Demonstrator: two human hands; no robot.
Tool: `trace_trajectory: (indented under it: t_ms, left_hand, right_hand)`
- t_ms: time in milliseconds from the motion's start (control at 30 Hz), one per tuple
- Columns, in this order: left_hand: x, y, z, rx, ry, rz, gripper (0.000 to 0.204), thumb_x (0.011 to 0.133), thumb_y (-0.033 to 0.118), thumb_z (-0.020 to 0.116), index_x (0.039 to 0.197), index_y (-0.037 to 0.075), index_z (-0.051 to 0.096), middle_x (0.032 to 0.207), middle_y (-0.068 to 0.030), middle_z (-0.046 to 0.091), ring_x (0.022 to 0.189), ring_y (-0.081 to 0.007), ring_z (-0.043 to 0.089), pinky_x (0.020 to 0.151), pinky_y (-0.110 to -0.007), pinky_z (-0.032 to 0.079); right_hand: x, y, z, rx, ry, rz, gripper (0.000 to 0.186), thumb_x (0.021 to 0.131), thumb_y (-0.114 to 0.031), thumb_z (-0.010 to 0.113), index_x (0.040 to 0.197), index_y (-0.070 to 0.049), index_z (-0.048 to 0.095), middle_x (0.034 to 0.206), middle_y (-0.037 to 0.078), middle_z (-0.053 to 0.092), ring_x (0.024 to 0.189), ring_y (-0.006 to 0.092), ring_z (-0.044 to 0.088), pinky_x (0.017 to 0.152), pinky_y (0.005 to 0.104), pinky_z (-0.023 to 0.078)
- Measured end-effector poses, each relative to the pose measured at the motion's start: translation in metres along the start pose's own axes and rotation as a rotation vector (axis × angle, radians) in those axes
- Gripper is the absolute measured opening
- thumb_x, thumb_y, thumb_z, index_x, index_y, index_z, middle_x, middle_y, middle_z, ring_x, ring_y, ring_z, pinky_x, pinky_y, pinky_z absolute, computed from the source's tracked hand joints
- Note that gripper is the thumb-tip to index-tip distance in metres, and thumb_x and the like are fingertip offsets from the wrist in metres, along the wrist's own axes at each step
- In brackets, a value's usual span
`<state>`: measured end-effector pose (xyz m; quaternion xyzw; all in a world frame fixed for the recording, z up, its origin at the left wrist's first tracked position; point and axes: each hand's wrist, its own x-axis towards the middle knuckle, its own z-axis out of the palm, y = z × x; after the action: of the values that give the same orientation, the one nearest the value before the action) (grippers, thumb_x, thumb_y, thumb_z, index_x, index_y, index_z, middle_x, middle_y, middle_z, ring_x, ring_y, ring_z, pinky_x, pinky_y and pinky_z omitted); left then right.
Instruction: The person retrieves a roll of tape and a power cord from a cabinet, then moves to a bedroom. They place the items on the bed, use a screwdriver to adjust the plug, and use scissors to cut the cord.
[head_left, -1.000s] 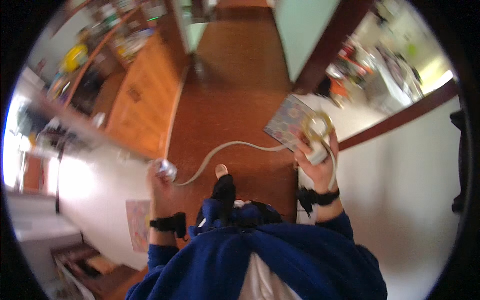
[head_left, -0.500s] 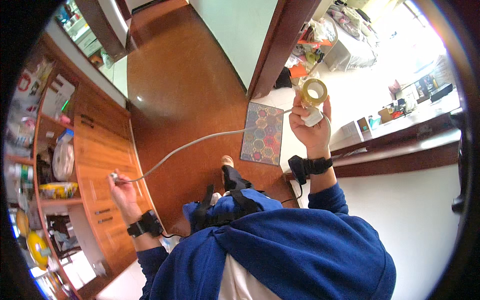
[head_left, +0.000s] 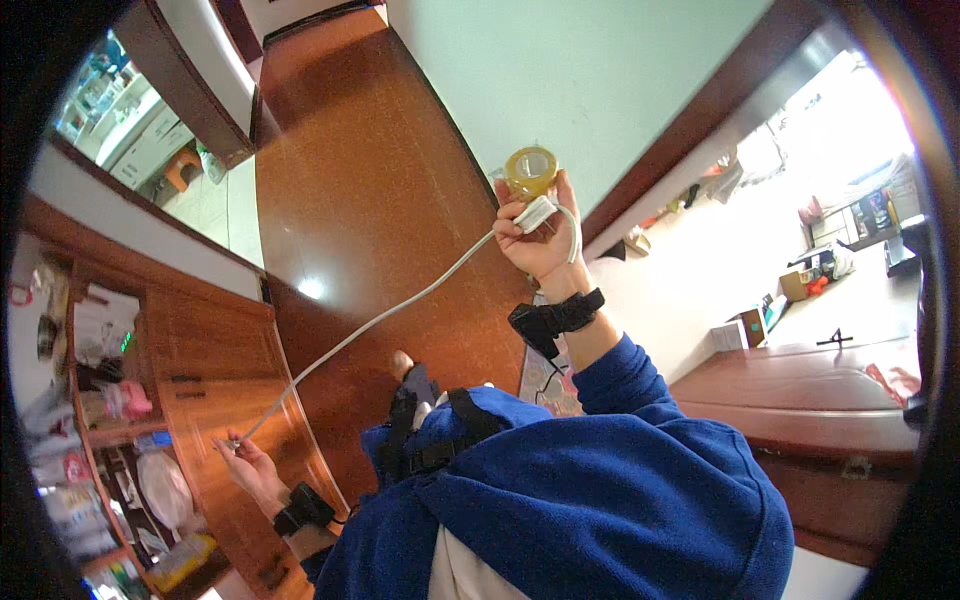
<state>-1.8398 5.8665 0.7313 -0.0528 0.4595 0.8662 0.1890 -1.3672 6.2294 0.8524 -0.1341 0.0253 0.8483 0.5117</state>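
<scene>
Tape (head_left: 530,187) is sitting as a yellow roll just beyond the palm of the right grip (head_left: 540,245), between fingers and thumb. Below it a white block (head_left: 535,214) is lying against the palm, the fingers curling over it. A white cable (head_left: 385,315) is stretching from the right grip, above the brown floor (head_left: 350,215), to the left grip (head_left: 256,472), whose fingertips are pinching its end in front of the wooden cabinet (head_left: 205,345).

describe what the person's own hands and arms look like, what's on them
The left hand and right hand are ungloved. Each wrist wears a black strap with a boxy black unit; a thin dark cable shows below the right one. The blue right sleeve leaves part of the forearm bare.
</scene>
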Motion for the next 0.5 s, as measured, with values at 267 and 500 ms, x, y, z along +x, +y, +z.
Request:
trace_trajectory:
  t_ms: [267, 500]
  left_hand:
    - [0.168, -0.092, 0.19, 0.085, -0.075, -0.142, 0.025, 0.097, 0.021, 0.063, 0.113, 0.004, 0.057, 0.1, -0.0061, 0.062, 0.085, -0.0183, 0.062, 0.081, -0.029, 0.055]
    - [0.254, -0.179, 0.438, 0.35, -0.197, -0.249, 0.025, 0.1, 0.025, 0.058, 0.115, 0.007, 0.05, 0.099, -0.0091, 0.062, 0.083, -0.021, 0.064, 0.068, -0.033, 0.054]
  right_hand:
    - [0.225, 0.007, 0.038, -0.177, -0.166, -0.086, 0.046, 0.094, -0.054, 0.054, 0.114, -0.013, 0.063, 0.096, 0.009, 0.067, 0.064, 0.0158, 0.054, 0.051, 0.0273, 0.037]
    - [0.353, -0.025, 0.046, -0.23, 0.035, -0.247, 0.049, 0.095, -0.053, 0.056, 0.121, -0.012, 0.062, 0.104, 0.015, 0.067, 0.066, 0.016, 0.056, 0.051, 0.0274, 0.039]
